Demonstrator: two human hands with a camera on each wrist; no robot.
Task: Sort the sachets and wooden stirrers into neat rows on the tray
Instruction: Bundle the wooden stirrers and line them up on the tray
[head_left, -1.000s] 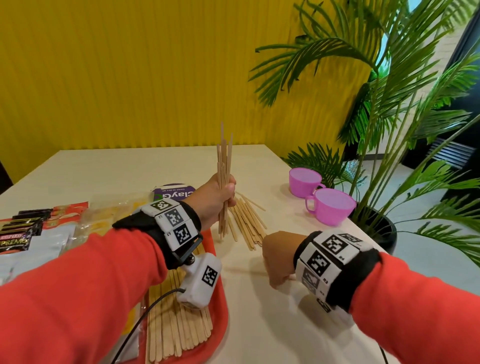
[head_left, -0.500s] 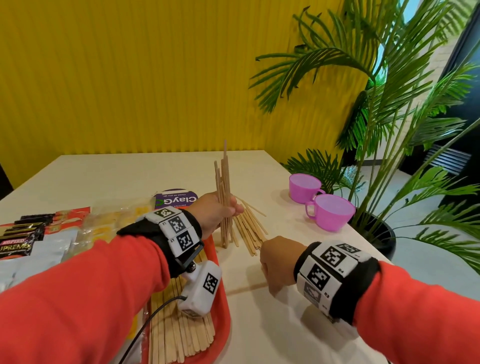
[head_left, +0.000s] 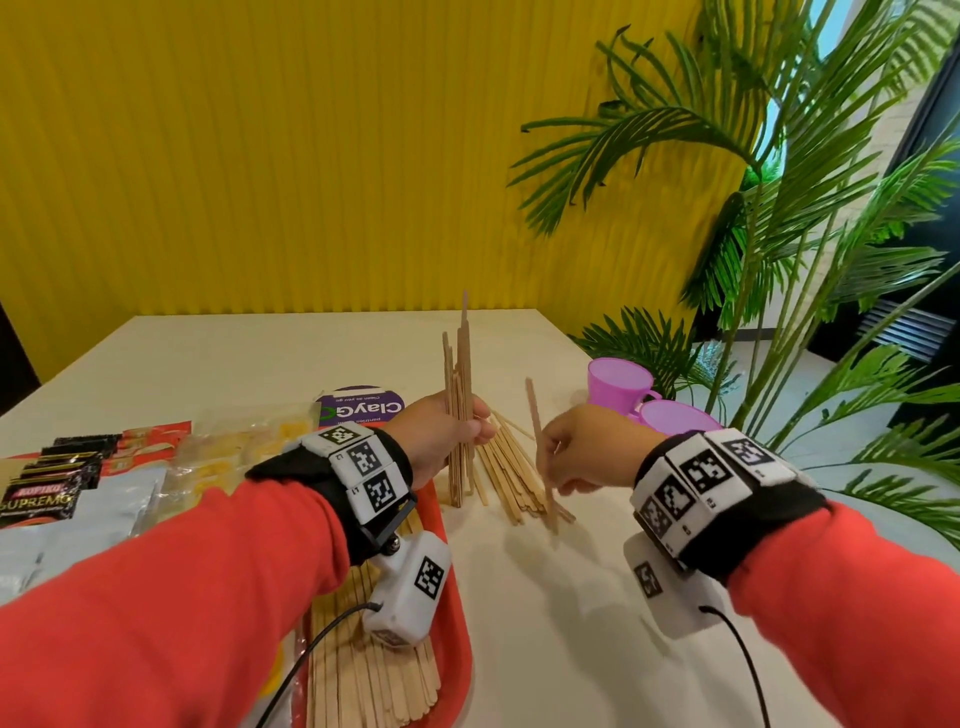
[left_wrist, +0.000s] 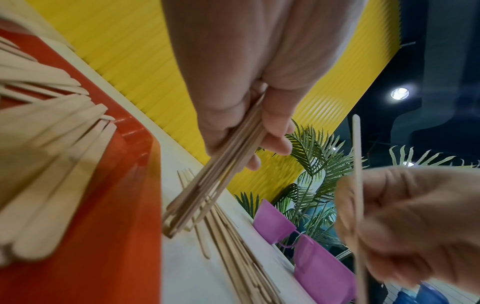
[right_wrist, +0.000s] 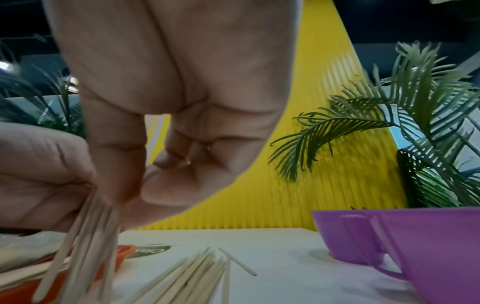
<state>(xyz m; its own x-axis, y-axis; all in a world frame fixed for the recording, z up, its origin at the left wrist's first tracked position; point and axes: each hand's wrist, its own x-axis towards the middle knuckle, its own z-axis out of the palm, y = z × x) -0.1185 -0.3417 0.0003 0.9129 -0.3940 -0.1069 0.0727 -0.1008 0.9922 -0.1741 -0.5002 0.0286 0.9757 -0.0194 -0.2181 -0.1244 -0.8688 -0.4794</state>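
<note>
Our left hand (head_left: 447, 436) clasps upright stirrer bundle (head_left: 458, 415) mid-length; right hand (head_left: 576, 447) pinches single stirrer (head_left: 537, 431). Light, stiff, splay-prone above grip.

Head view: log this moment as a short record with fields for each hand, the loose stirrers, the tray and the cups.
left hand: grips an upright stirrer bundle, lower ends on the table
right hand: pinches a single stirrer, tilted
loose stirrers: pile lying on the table between the hands
tray: red, holds a row of flat stirrers
cups: two, pink, right of the pile
</note>
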